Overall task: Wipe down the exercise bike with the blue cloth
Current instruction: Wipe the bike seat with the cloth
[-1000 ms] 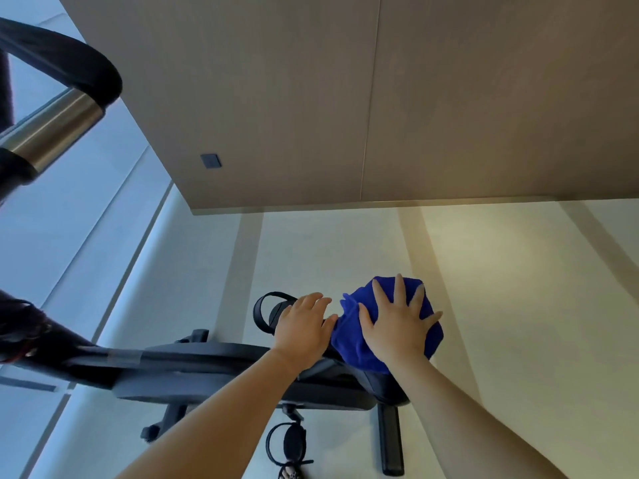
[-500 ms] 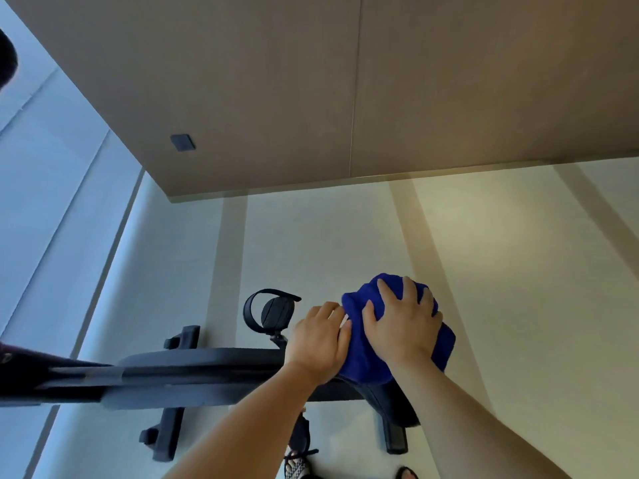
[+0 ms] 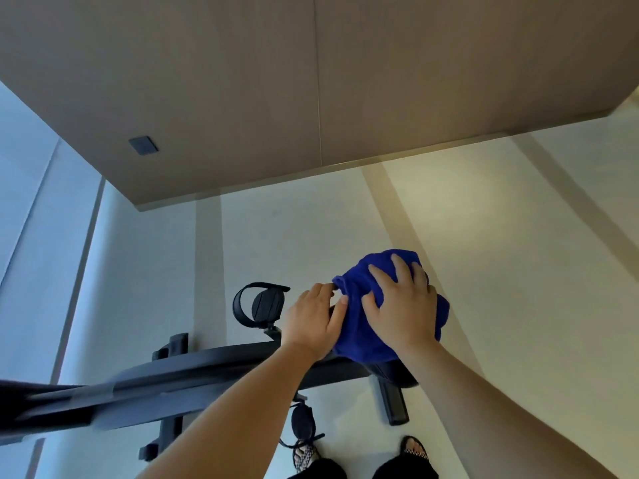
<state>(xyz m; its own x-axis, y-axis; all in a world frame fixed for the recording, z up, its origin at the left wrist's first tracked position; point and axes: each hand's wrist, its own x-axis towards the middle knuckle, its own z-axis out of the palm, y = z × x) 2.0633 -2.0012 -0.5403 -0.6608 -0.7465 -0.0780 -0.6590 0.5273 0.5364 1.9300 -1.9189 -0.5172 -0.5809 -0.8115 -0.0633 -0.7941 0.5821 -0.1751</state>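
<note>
The exercise bike (image 3: 207, 371) is seen from above. Its dark frame runs in from the left toward the hands, and a strapped pedal (image 3: 262, 304) lies just left of the left hand's fingers (image 3: 337, 307).

The left hand (image 3: 313, 323) is laid on the front of the saddle with its fingers together and slightly bent. The fingertips touch the left edge of the blue cloth (image 3: 359, 326). It cannot be told whether these fingers curl round anything beneath.

The cloth is bunched over the saddle (image 3: 394, 375). It lies directly under the right hand's fingers (image 3: 401, 271) and hangs past them on the far side.

The right hand (image 3: 403, 312) is pressed palm-down on the cloth, fingers apart and lightly dug into the fabric.

The step in hand is judged to be the wiping of the saddle top, with the bike steadied by the left hand. The frame, the pedals and the floor supports are presumed not yet treated.

For the next move, downward pressure is to be kept through the spread fingers while the cloth is drawn across the saddle. The cloth is to be kept gathered under the palm so that it is not dropped off the far edge.
</note>
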